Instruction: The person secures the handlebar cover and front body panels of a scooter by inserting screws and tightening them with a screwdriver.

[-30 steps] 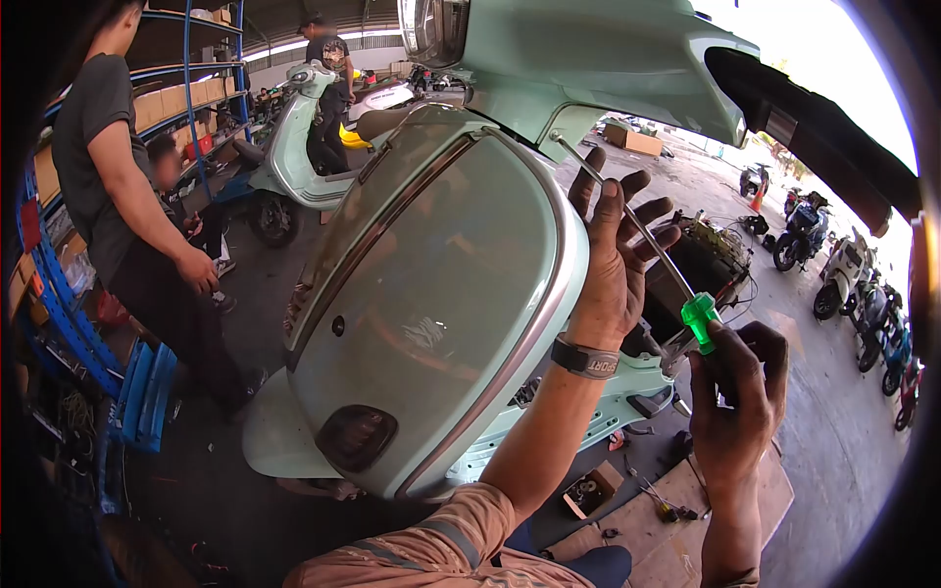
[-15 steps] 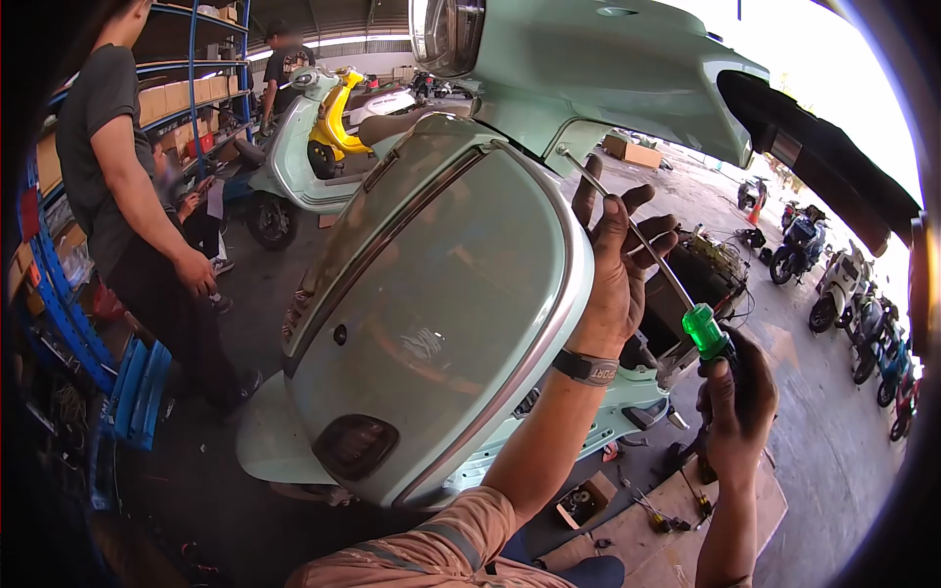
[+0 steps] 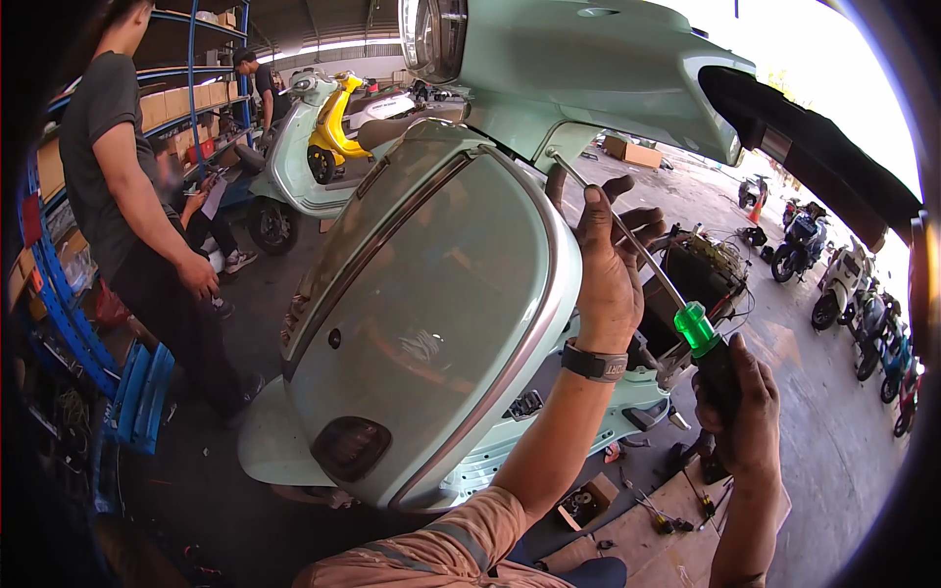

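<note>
Bright daylight [image 3: 814, 44] falls on the grey floor [image 3: 823, 431] at right, while blue shelving [image 3: 192, 73] stands in shade at left

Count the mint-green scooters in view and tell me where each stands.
2. The near scooter is close up, beside the left hand; the far scooter stands farther back, to the left, near a yellow one. More may be hidden behind them.

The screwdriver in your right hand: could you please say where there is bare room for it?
The floor looks bare between the cardboard sheet and the parked scooters, beyond the right hand holding the screwdriver. The sheet is crowded where loose tools lie near the small box.
</note>
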The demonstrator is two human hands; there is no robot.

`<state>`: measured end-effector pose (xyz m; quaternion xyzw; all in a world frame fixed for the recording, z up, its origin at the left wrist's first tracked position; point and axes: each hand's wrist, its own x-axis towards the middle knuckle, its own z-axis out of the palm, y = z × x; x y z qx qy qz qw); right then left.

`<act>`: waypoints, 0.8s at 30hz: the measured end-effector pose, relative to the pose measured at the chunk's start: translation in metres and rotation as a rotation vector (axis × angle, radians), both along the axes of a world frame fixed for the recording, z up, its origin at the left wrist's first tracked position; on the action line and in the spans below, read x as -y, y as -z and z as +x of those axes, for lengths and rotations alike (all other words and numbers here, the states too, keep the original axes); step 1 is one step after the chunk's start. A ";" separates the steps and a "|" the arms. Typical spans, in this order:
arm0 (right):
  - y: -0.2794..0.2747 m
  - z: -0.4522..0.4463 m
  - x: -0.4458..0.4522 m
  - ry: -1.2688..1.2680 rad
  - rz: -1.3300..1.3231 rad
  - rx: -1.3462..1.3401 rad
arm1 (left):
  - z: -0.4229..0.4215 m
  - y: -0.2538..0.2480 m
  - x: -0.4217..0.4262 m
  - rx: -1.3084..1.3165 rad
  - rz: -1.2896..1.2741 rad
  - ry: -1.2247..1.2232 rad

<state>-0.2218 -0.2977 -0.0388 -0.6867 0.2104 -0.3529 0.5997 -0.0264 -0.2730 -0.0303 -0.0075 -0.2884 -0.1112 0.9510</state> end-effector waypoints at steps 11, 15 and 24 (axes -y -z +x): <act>-0.020 -0.011 0.009 -0.132 -0.096 -0.136 | -0.012 -0.025 -0.002 0.088 0.188 -0.247; -0.028 -0.013 0.008 -0.115 -0.112 -0.160 | -0.015 -0.032 -0.003 0.003 0.187 -0.232; -0.023 -0.004 -0.004 0.029 -0.639 -0.075 | -0.019 -0.043 -0.015 -0.122 0.140 -0.186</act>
